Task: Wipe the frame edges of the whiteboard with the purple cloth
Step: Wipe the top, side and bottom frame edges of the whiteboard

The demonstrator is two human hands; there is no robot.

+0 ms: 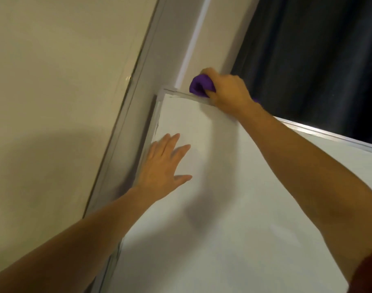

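The right hand [227,92] grips the purple cloth [199,86], mostly hidden, on the whiteboard [233,208] top frame edge [181,95] near its left corner. The left hand [164,166] lies open, flat by the left edge.

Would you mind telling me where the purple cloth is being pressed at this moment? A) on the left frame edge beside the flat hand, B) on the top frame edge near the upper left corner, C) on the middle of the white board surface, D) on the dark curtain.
B: the right hand bunches the purple cloth against the top frame edge near the corner, while the left hand lies flat and open on the whiteboard.
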